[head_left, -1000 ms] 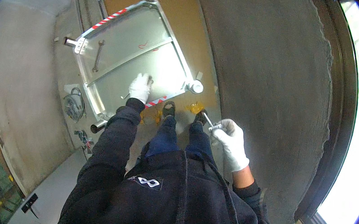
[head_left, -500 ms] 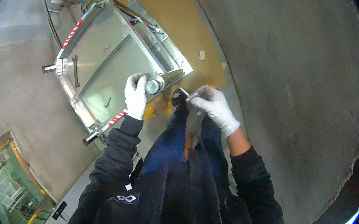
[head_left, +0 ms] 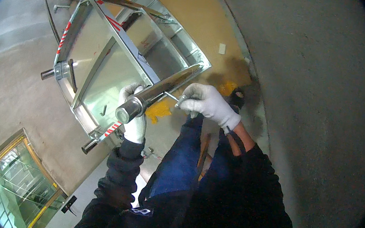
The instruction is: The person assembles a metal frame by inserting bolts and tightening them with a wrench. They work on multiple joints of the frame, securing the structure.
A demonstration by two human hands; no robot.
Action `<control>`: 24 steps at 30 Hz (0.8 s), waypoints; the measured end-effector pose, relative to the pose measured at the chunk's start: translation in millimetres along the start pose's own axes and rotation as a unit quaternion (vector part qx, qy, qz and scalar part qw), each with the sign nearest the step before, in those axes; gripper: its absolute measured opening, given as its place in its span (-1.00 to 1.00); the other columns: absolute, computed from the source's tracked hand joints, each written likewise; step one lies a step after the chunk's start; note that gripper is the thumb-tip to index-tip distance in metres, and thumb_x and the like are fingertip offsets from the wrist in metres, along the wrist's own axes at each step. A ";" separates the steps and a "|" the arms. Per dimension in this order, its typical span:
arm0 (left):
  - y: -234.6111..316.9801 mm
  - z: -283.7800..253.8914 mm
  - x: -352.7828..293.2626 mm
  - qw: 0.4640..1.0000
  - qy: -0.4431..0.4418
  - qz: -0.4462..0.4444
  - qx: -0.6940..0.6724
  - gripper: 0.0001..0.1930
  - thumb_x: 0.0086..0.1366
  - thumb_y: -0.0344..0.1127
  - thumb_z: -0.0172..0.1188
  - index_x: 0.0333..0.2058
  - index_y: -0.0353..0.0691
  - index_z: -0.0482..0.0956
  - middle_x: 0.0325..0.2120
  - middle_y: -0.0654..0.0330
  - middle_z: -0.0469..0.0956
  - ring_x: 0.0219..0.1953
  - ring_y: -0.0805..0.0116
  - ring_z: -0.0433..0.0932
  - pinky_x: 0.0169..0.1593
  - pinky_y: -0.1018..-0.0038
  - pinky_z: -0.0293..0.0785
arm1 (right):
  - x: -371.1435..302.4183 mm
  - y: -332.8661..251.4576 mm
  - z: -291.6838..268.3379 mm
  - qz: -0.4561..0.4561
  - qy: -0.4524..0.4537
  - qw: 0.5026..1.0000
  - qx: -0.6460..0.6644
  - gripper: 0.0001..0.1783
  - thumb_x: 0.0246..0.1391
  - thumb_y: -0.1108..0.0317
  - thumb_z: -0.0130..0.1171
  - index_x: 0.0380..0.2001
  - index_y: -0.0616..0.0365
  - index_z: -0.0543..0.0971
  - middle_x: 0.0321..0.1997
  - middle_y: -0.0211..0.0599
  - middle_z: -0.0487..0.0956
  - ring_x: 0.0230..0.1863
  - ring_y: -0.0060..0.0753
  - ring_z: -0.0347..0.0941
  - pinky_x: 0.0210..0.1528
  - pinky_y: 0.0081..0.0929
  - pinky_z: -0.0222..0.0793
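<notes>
Thin silvery metal pin point(head_left: 172, 96) near round shiny post point(head_left: 163, 88)

Head view: the pin is pinched by the white-gloved right hand point(head_left: 204, 103), beside the post. The white-gloved left hand point(head_left: 136, 127) is partly hidden by it; its grip cannot be told.

Dim, flat light overall; window point(head_left: 21, 180) lower left reads brightest. Soft glare on panel point(head_left: 114, 89), hard highlights on tube point(head_left: 164, 87). Right wall point(head_left: 326, 110) shaded, jacket point(head_left: 244, 205) near black. Fisheye bends straight edges; corners black. Darks grainy.
</notes>
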State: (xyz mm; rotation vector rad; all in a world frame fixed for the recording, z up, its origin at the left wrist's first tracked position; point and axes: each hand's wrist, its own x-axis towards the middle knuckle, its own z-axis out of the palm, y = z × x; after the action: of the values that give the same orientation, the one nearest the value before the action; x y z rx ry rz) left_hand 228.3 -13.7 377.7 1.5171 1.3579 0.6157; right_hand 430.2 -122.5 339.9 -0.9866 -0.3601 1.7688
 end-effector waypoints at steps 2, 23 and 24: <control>1.2 3.6 -2.8 1.000 0.006 -0.010 0.004 -0.74 0.33 -0.33 0.13 -0.07 -0.29 0.39 -0.20 0.15 0.48 -0.15 0.42 0.48 0.01 0.47 0.42 | 2.8 4.4 0.1 0.000 -0.016 1.000 0.012 -0.82 0.02 0.40 0.24 -0.30 0.22 0.53 -0.38 -0.36 0.59 -0.46 -0.64 0.45 -0.43 -0.66 0.37; 22.1 9.5 -7.3 1.000 -0.004 -0.006 0.020 -0.71 0.31 -0.30 0.14 -0.08 -0.34 0.42 -0.22 0.15 0.49 -0.17 0.42 0.49 -0.02 0.49 0.44 | 11.7 17.6 -10.5 0.033 -0.063 0.992 0.108 -0.83 -0.13 0.56 0.21 -0.38 0.26 0.51 -0.50 -0.28 0.55 -0.59 -0.52 0.44 -0.58 -0.60 0.34; 23.6 11.4 -7.4 1.000 -0.002 -0.011 0.009 -0.74 0.31 -0.32 0.14 -0.09 -0.33 0.43 -0.24 0.16 0.49 -0.19 0.44 0.48 -0.03 0.49 0.45 | 12.3 21.1 -11.1 0.031 -0.061 0.991 0.117 -0.83 -0.13 0.56 0.21 -0.38 0.26 0.51 -0.49 -0.27 0.56 -0.59 -0.51 0.45 -0.58 -0.60 0.34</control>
State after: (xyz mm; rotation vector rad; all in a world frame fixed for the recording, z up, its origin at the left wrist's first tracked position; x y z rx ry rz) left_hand 246.8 -22.1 395.9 1.5154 1.3784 0.5880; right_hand 423.7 -122.9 313.9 -0.7320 -0.1940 1.8832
